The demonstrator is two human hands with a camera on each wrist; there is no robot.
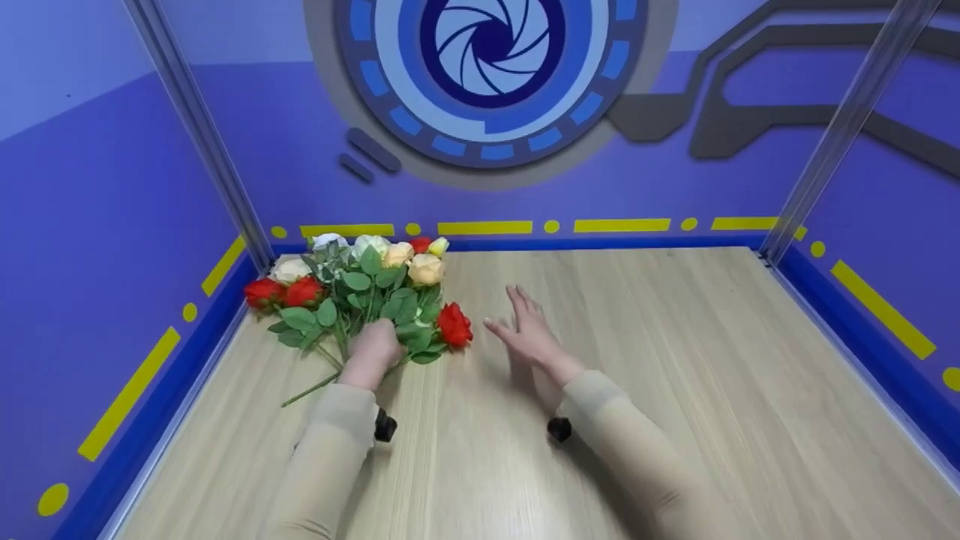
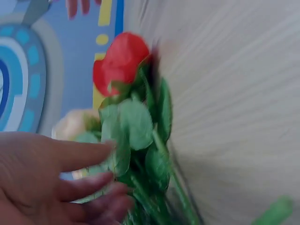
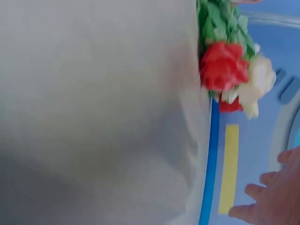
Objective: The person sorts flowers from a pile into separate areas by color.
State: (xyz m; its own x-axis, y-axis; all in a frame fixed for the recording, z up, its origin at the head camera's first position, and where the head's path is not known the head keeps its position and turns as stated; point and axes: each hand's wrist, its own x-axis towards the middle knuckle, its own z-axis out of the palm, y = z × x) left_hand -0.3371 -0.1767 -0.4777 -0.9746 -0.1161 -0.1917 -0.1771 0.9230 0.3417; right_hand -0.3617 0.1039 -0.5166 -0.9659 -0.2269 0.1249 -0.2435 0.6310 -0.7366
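A bunch of artificial flowers (image 1: 360,292), with red, cream and white blooms and green leaves, lies at the left of the table. My left hand (image 1: 373,346) is over its stems; in the left wrist view the thumb and loosely bent fingers (image 2: 77,157) show right at the leaves, with no stem visible between them. One red rose (image 1: 454,325) sticks out at the bunch's right side. To the right of that rose, my right hand (image 1: 531,336) hovers above the table, fingers spread and holding nothing. Part of the stems is hidden behind the left hand.
The wooden tabletop (image 1: 660,360) is bounded by blue printed panels at the back (image 1: 600,199) and sides. Metal posts (image 1: 832,150) stand in the back corners. A stem (image 1: 311,390) juts out toward the front left.
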